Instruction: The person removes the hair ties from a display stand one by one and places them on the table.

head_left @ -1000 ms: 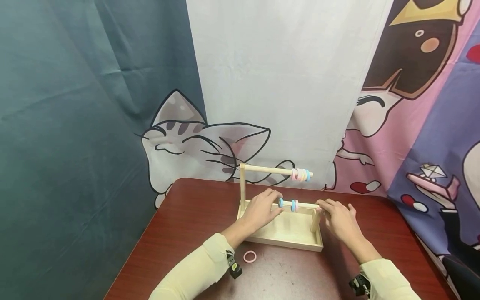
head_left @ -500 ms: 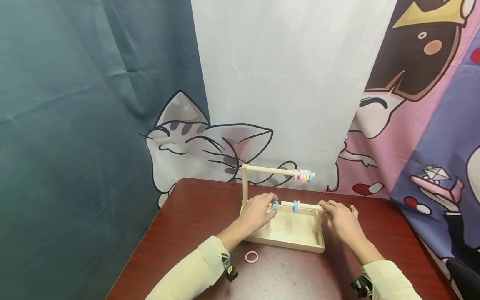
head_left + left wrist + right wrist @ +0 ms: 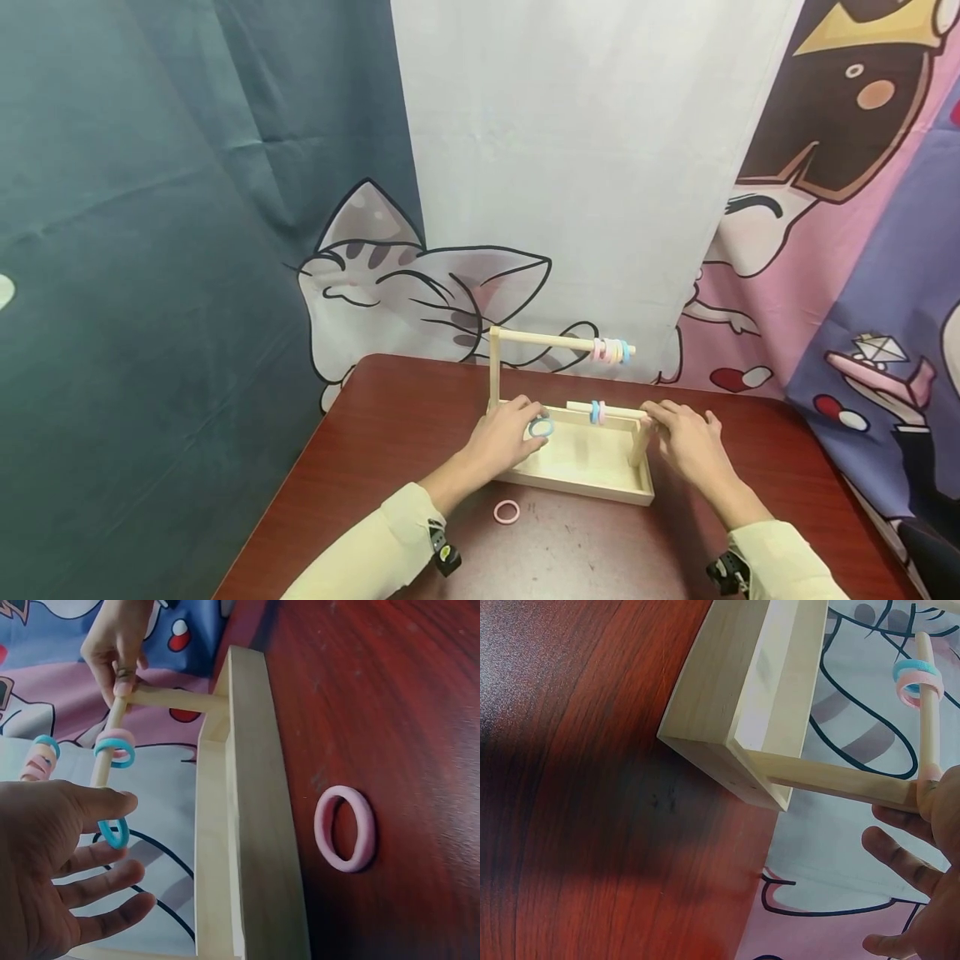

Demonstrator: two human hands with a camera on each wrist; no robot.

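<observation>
My left hand (image 3: pixel 502 437) pinches a blue hair tie (image 3: pixel 114 833) between thumb and index finger, off the left end of the lower wooden rod (image 3: pixel 622 412); the other fingers are spread. On that rod hang a blue hair tie (image 3: pixel 114 752) and a pink hair tie (image 3: pixel 921 684). My right hand (image 3: pixel 686 437) grips the rod's right end where it meets the short post (image 3: pixel 840 784), with thumb and index finger. Several pink, cream and blue hair ties (image 3: pixel 611 350) sit near the tip of the upper rod (image 3: pixel 543 338).
The wooden stand has a shallow tray base (image 3: pixel 577 483) on the reddish-brown table (image 3: pixel 397 400). In front of the tray lies a pink hair tie (image 3: pixel 507 512). A patterned curtain (image 3: pixel 600 167) hangs behind the table.
My left hand has drawn the blue hair tie leftward off the lower rod's free end, then lowered it a little over the tray. The right hand keeps its hold on the rod's end.
</observation>
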